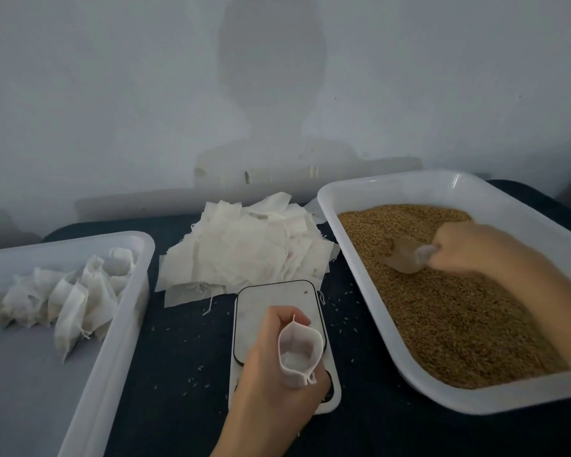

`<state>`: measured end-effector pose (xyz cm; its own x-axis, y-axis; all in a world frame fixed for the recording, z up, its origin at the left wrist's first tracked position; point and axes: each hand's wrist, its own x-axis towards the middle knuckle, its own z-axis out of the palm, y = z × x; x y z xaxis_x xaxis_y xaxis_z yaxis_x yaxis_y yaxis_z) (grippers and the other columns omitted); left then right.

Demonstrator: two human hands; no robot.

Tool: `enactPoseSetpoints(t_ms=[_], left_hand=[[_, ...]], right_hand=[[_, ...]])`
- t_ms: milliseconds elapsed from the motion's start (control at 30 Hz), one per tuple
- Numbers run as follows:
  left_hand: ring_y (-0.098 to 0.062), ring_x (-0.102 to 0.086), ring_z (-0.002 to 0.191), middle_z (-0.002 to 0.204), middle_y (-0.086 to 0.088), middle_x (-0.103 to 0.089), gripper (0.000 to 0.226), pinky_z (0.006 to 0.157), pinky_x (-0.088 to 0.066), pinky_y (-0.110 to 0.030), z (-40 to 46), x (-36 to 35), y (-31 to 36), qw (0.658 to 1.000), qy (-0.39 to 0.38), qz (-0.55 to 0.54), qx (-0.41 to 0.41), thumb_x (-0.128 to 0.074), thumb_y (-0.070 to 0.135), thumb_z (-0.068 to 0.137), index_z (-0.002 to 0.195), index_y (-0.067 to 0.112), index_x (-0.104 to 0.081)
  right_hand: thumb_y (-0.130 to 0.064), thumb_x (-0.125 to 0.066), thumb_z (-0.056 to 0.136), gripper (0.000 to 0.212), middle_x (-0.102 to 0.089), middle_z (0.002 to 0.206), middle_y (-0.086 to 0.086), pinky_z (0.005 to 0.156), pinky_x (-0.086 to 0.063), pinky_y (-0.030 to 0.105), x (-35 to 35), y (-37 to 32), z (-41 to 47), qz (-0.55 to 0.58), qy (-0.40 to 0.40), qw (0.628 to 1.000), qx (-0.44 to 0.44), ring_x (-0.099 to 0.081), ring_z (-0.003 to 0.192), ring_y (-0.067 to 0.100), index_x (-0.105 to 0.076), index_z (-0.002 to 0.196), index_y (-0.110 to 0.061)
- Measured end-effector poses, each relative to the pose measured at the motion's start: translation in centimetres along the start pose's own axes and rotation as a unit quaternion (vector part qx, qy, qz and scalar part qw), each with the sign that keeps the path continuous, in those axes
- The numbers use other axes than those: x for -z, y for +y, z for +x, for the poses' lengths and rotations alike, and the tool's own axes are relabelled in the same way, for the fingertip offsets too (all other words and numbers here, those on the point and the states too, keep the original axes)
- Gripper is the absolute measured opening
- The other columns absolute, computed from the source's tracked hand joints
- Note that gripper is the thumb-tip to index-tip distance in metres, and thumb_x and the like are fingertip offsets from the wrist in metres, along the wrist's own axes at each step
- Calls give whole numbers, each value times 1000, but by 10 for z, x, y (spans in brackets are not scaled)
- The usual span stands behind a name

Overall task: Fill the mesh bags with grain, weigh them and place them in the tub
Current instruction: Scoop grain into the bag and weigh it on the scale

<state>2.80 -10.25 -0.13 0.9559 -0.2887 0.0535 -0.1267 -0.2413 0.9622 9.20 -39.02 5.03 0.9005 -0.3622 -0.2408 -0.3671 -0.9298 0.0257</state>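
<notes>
Head camera looks down on a dark table [185, 357]. At six o'clock the left hand [274, 367] curls its fingers round a small white mesh drawstring bag [299, 352], holding it upright with its mouth spread open just above a white flat rectangular scale [271, 301]. At three o'clock the right hand [475, 249] grips the handle of a clear plastic scoop [409, 258], whose bowl lies sunk in the brown grain [442, 311] filling a white rectangular plastic tray [393, 183]. At nine o'clock a second white plastic tub [122, 311] holds a cluster of filled, tied mesh bags [73, 295]. At twelve o'clock, between tub and tray, lies a loose heap of flat empty white mesh bags [248, 249]. Stray grains dot the table around the scale.
</notes>
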Motion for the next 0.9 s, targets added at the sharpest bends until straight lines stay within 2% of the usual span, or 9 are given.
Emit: enactPoseSetpoints(t_ms=[167, 267, 333, 400, 500, 633, 733, 800, 900], left_hand=[[-7, -59, 69, 80, 3, -60, 43, 61, -50, -21, -2, 5, -8, 1000, -2, 13, 3, -63, -5, 69, 88, 32, -52], [-7, -59, 66, 78, 6, -61, 44, 59, -52, -23, -1, 10, -11, 1000, 7, 14, 9, -65, -2, 70, 85, 38, -52], [-6, -57, 63, 76, 4, -60, 43, 57, -52, -22, 1, 9, -10, 1000, 15, 6, 8, -64, -2, 72, 83, 38, -53], [-5, -56, 62, 74, 3, -60, 44, 56, -50, -20, 2, 6, -9, 1000, 17, 0, 4, -63, -6, 75, 80, 37, -52], [-5, -54, 61, 71, 5, -59, 45, 56, -49, -20, 2, 2, -8, 1000, 7, -8, 3, -62, -8, 76, 80, 36, -52], [-10, -58, 64, 76, 1, -61, 41, 57, -52, -26, 1, 11, -6, 1000, 5, 2, -1, -65, -4, 77, 83, 36, -53], [-11, -59, 65, 81, 3, -61, 39, 54, -52, -23, 14, 21, -3, 999, 25, 24, -8, -67, 1, 76, 86, 36, -52], [-8, -59, 67, 85, 6, -60, 38, 53, -51, -20, 26, 26, -2, 998, 39, 54, -5, -69, 7, 76, 92, 36, -50], [0, -60, 69, 92, 4, -59, 40, 51, -48, -14, 40, 28, 1, 996, 24, 86, -4, -69, 10, 77, 100, 34, -46]], right_hand=[[-37, -46, 98, 31, -55, 68, -1, 62, -50, 25, -18, -6, 8, 63, 27, 998, 0, -52, 55, 14, -59, 82, -14], [-38, -49, 96, 28, -59, 69, 0, 55, -45, 23, -21, 10, -6, 116, 62, 991, 6, -50, 53, 13, -63, 89, -14], [-34, -56, 92, 17, -64, 72, 1, 56, -48, 25, -24, 18, -19, 162, 83, 983, 14, -55, 56, 15, -63, 93, -18], [-36, -61, 89, 10, -66, 74, 0, 60, -51, 29, -28, 21, -30, 207, 111, 972, 21, -61, 62, 17, -61, 91, -26], [-38, -60, 89, 10, -64, 72, -1, 57, -48, 25, -33, 19, -42, 253, 145, 956, 39, -61, 63, 17, -61, 90, -28], [-38, -61, 87, 3, -63, 65, -5, 53, -41, 23, -30, 15, -57, 282, 159, 942, 90, -56, 56, 13, -62, 88, -36], [-45, -62, 79, 11, -65, 64, -9, 51, -41, 20, -11, 13, -73, 286, 124, 939, 145, -56, 54, 6, -62, 89, -46], [-56, -60, 70, 27, -67, 67, -14, 48, -46, 18, 6, 9, -83, 263, 86, 942, 190, -59, 54, 2, -66, 94, -46], [-80, -50, 62, 43, -71, 82, -22, 69, -56, 31, 29, -1, -96, 245, 31, 935, 254, -66, 74, 4, -60, 100, -62]])
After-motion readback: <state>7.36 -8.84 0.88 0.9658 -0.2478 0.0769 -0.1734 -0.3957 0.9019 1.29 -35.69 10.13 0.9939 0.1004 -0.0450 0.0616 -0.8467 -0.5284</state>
